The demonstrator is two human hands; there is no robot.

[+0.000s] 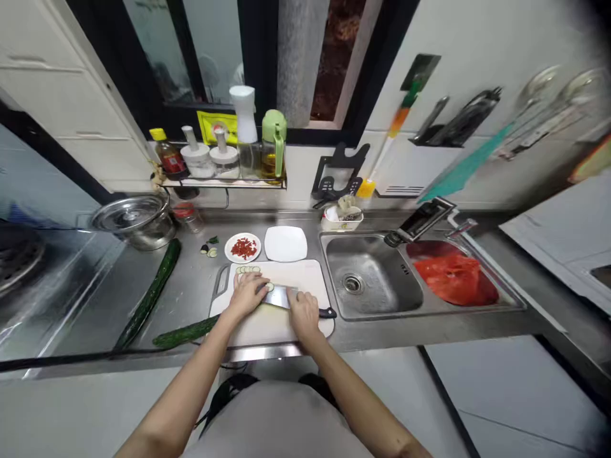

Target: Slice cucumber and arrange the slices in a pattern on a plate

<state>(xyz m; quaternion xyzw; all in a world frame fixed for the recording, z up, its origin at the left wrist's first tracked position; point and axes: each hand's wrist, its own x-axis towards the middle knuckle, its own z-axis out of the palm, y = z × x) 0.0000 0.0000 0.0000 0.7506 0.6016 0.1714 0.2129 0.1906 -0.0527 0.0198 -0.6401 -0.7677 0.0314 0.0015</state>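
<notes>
A white cutting board lies on the steel counter. My right hand is closed round a knife, its black handle end sticking out to the right. Near the blade's left end, my left hand rests with bent fingers on a cucumber, which passes under my left wrist and extends left past the board. One pale slice sits at the blade beside my left fingertips. Several cucumber slices lie in a row at the board's upper left.
Behind the board are a plate of red pieces and a white square plate. Another cucumber and a steel pot stand left. A sink is right, with a red bag in its second basin.
</notes>
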